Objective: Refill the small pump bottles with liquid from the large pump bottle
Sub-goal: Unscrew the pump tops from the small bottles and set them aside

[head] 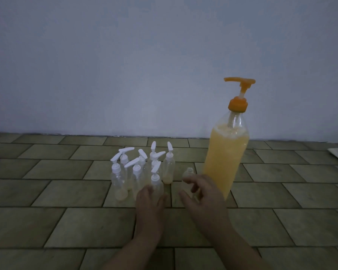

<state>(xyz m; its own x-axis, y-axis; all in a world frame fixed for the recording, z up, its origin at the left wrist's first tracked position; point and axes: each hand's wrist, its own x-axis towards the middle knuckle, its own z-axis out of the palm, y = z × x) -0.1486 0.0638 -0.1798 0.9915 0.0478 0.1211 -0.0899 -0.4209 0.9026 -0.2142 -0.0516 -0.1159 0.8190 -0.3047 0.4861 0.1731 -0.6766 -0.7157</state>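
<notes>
large bottle: large pump bottle (225, 160) stands upright on the tiled floor (57, 191), right of centre, mid-depth. Clear body, yellow-orange liquid up to the shoulder, orange pump head with its nozzle pointing left.
small bottles: cluster of small pump bottles (141, 168) just left of centre, upright, packed close together, white pump heads pointing various ways. Clear bodies; a few show a little pale liquid at the bottom.
nearest capped: front small bottle (156, 182) at the near right of the cluster, white pump on.
uncapped: open small bottle (188, 173) with no pump, threaded neck bare, between the cluster and the large pump bottle, just beside the large one's base.
left hand: left hand (149, 201) reaches in from the near edge, fingers and thumb wrapped round the lower body of the front small bottle.
right hand: right hand (201, 193) fingers loosely spread and bent, at the open small bottle; blurred, can't tell if it touches or grips it.
backdrop: plain pale wall (144, 65) at the far edge of the floor. Dim light.
</notes>
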